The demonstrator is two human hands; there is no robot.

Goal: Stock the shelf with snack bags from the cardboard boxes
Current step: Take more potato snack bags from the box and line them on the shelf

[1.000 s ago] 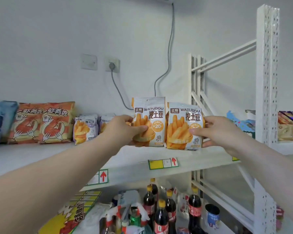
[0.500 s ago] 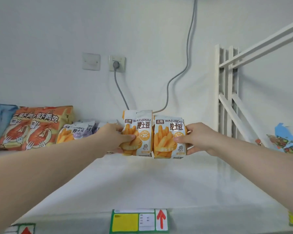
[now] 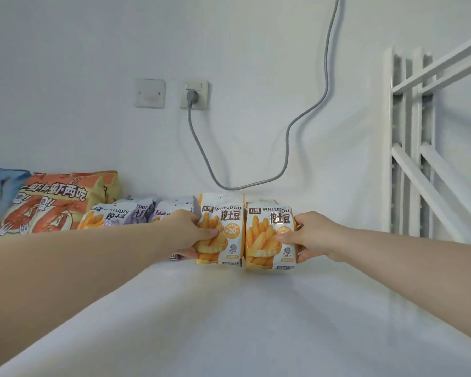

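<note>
The left hand (image 3: 186,232) is gripping an upright white-and-orange foil bag of potato sticks (image 3: 221,228), thumb curling across its front. At its 3 o'clock, touching edge to edge, the right hand (image 3: 314,236) is pinching a matching white-and-orange foil bag (image 3: 269,236) the same way. Both bags are standing on the white shelf board (image 3: 242,322). Purple-and-white foil snack bags (image 3: 120,216) are leaning at 9 o'clock, with large orange shrimp-print bags (image 3: 55,205) beyond them.

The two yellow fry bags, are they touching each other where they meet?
Touching. The head view shows the left bag and right bag edge to edge, no white shelf showing between them.
</note>
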